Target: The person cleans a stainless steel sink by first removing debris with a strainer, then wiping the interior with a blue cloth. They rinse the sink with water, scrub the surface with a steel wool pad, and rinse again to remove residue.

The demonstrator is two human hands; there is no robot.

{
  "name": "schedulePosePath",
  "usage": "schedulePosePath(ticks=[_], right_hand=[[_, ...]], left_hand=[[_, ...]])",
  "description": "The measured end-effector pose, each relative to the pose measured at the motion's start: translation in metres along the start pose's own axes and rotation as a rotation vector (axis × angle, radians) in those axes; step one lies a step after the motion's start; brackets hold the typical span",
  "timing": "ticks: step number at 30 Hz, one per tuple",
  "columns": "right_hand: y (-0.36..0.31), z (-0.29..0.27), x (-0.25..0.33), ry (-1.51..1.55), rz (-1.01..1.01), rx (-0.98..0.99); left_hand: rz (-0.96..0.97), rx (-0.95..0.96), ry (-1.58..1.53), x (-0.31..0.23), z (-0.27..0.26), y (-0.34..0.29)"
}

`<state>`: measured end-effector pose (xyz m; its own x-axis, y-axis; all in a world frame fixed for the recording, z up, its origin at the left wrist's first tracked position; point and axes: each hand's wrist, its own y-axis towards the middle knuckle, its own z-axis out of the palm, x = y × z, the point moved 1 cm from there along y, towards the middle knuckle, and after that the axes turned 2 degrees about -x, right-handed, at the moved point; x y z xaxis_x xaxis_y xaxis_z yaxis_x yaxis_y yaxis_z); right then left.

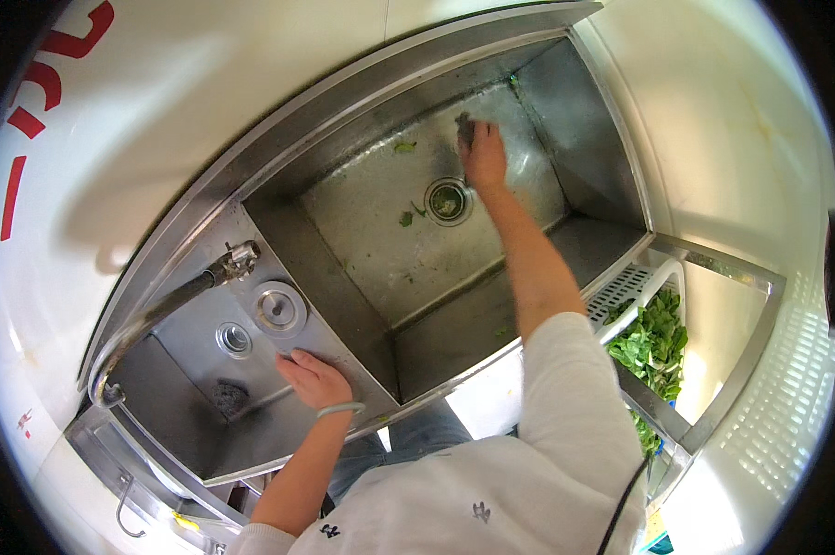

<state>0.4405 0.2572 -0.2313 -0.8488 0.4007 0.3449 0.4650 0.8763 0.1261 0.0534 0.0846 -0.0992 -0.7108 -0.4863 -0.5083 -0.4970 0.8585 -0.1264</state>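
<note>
My right hand [485,155] reaches deep into the right steel sink basin [371,222] and presses a dark scouring pad [464,129] against the basin floor near the far wall. The round drain [448,200] lies just left of that hand, with small green leaf scraps [405,145] scattered on the floor around it. My left hand [314,377] rests flat on the steel divider [329,324] between the two basins, fingers spread, holding nothing. A pale band circles that wrist.
The left basin [195,342] holds a round metal stopper [278,308], a second drain [234,339] and a dark scourer [229,396]. A curved metal tap [158,310] arches over it. A white crate of leafy greens [656,338] sits to the right, under a steel frame.
</note>
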Motion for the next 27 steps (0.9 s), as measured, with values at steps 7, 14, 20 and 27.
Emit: schedulePosePath(ticks=[7,14,20,27], right_hand=[[-0.096,0.089,0.041,0.214,0.080,0.146],[0.081,-0.091,-0.012,0.192,-0.203,-0.707],[0.179,-0.143,-0.054,-0.391,-0.190,-0.324],[0.183,-0.132,-0.033,-0.563,-0.090,-0.212]], left_hand=[[0.017,0.012,0.034,0.003,0.002,0.002],[-0.047,0.021,0.021,-0.002,-0.002,0.001],[-0.033,-0.015,0.067,0.000,0.001,0.000],[-0.061,-0.020,0.072,0.002,0.003,0.002]])
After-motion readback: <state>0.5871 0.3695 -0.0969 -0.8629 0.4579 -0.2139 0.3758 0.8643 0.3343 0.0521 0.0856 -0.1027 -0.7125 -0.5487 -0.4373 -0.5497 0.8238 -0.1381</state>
